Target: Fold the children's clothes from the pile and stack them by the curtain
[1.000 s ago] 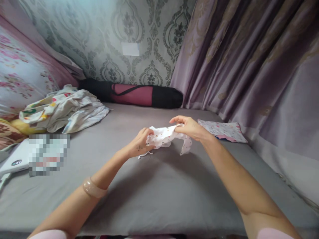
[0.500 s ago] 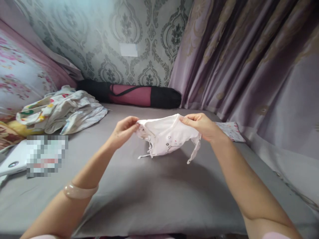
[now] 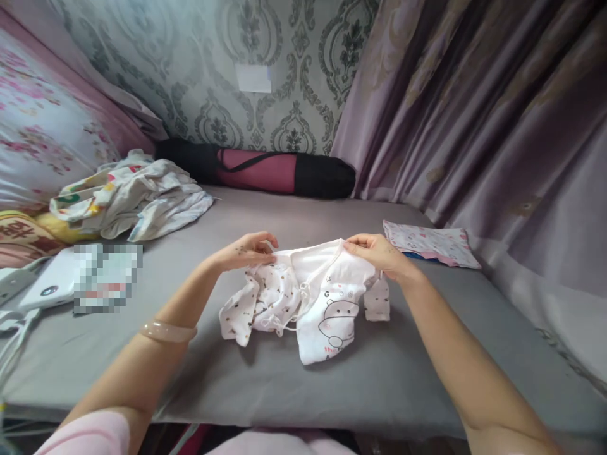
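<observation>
A white baby shirt (image 3: 327,316) with a hippo drawing, small prints and tie strings is spread out low over the grey bed, front facing up. My left hand (image 3: 246,249) is at its left shoulder, thumb against the cloth and the other fingers curled loosely above. On the other side, my right hand (image 3: 377,253) pinches the collar near the right shoulder between thumb and fingers. One printed sleeve lies out to the left; the other hangs below my right hand.
Folded printed clothing (image 3: 434,243) lies at the right by the curtain (image 3: 450,126). Along the wall is a black and maroon long bag (image 3: 258,169). Rumpled cloths (image 3: 137,196), a white device (image 3: 57,278) and cables (image 3: 21,347) are at the left.
The shirt has come down and opened out, so its hippo print and sleeves now show. Both hands moved slightly lower with it. The view has tilted down a little.
</observation>
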Tool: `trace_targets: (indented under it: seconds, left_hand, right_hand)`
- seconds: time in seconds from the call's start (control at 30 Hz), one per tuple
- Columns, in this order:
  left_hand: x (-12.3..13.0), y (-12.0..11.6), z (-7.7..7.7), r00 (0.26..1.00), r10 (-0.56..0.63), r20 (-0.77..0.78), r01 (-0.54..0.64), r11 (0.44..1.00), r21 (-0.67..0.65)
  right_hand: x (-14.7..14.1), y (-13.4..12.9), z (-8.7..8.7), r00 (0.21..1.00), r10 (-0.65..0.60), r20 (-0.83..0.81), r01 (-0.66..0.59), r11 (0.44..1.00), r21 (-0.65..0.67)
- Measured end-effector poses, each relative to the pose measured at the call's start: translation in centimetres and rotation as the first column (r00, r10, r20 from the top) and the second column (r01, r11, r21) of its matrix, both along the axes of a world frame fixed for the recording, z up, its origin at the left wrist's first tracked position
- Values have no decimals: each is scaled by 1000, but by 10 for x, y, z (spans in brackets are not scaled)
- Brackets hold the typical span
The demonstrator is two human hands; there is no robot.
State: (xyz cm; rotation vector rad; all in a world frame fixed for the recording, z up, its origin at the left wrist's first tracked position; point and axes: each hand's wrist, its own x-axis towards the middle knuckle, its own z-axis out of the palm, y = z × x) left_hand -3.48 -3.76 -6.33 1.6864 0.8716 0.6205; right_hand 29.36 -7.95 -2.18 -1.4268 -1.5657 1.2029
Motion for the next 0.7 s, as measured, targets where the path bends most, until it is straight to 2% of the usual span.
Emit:
trace_targets:
  seconds: [0.1,0.3,0.7]
  left_hand:
    - [5,-1,-6,998,23,-63,-18,998,64]
    - [11,-8,4,972,137,-192,-78,955,285]
    - [11,-13,-2,968,214,-132,-160,930,330]
  right_hand:
    - [1,3,-8,1000,-11,28,10,999,39]
    - [2,3,-11,995,-55,88,48,995,84]
    - [0,-7,-4,997,-71,38,68,994,85]
